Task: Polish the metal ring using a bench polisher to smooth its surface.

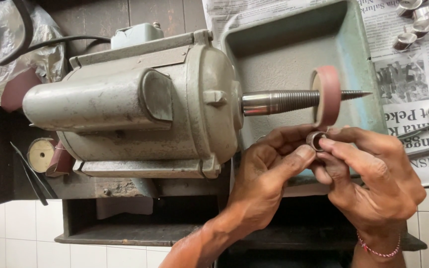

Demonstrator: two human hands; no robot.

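Note:
Both hands pinch a small metal ring (317,141) and press it against the lower edge of a pink polishing wheel (327,96). The wheel sits on a tapered threaded spindle (279,102) that sticks out of a grey motor (135,104). My left hand (269,178) grips the ring from the left with thumb and fingers. From the right, my right hand (373,178) holds the same ring with its fingertips; a pink bead bracelet (379,249) circles its wrist.
A green metal tray (284,44) lies behind the wheel. Newspaper (413,69) at the right carries several more metal rings (413,22). A spare disc (41,155) and a plastic bag (6,44) lie at the left. White tiles (16,233) show below.

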